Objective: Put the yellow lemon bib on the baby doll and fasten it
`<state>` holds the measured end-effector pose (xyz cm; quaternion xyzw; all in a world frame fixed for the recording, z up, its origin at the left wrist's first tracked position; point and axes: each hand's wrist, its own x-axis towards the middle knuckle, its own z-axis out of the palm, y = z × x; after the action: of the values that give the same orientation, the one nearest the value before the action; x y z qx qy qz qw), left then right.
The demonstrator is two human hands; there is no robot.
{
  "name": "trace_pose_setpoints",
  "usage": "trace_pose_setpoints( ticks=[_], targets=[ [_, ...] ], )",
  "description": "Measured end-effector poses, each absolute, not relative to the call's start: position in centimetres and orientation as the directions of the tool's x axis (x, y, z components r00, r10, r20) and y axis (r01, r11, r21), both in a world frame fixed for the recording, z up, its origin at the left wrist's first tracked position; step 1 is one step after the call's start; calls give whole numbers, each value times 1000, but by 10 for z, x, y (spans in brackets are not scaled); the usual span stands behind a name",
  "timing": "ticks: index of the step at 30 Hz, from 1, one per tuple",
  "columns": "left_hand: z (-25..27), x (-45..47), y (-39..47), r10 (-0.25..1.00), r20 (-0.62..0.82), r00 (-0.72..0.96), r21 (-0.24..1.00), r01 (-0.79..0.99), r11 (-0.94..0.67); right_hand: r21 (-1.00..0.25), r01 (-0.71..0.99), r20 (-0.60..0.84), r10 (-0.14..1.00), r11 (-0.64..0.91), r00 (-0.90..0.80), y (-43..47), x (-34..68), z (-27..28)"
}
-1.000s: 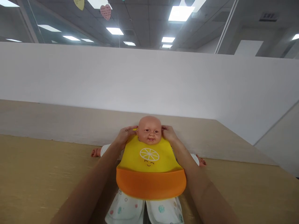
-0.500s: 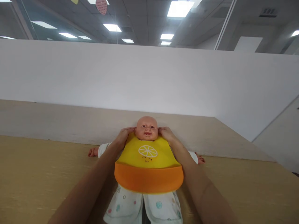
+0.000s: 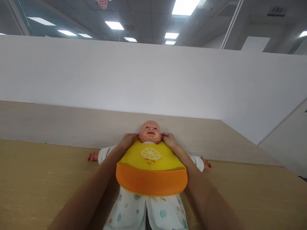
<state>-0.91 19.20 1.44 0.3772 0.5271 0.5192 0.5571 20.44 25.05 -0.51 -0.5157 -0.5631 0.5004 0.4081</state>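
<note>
A baby doll (image 3: 150, 131) lies on its back with both arms spread. Over its chest is a yellow bib (image 3: 134, 155) with a white citrus slice, a smiling face and an orange catch pocket (image 3: 151, 182). My left hand (image 3: 128, 140) is closed on the bib's upper corner beside the doll's neck. On the other side, my right hand (image 3: 169, 139) grips the opposite corner. The fingertips of both hands are partly hidden behind the doll's head and neck. White patterned clothing (image 3: 165, 212) shows below the pocket.
The doll lies on a wood-coloured surface (image 3: 48, 185), with a pale raised ledge (image 3: 72, 124) behind its head. Beyond stands a white partition (image 3: 144, 76) with glass above it.
The doll's head has tilted back slightly, and white collar now shows under its chin. Both hands stay at the neck, shifted slightly lower. The view has moved a little.
</note>
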Motion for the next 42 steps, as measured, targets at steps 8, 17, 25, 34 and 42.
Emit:
trace_pose_setpoints(
  ticks=[8, 17, 25, 34, 42],
  targets=[
    [7, -14, 197, 981, -161, -105, 987, -38, 158, -971, 237, 4, 993, 32, -119, 250, 207, -7],
    [12, -15, 191, 983, -141, -114, 986, -100, 130, -971, 238, -39, 997, -21, -73, 239, 209, 0],
    [26, -25, 151, 980, -181, -76, 972, -163, 167, -990, -53, -116, 963, -133, -243, 168, 234, 27],
    [48, -25, 134, 975, -150, -165, 951, -292, 97, -984, -134, -95, 980, -119, -174, 143, 227, 51],
    [36, -26, 134, 982, -69, -178, 995, 53, 79, -988, 4, -155, 978, -156, -140, 156, 226, 33]
  ],
)
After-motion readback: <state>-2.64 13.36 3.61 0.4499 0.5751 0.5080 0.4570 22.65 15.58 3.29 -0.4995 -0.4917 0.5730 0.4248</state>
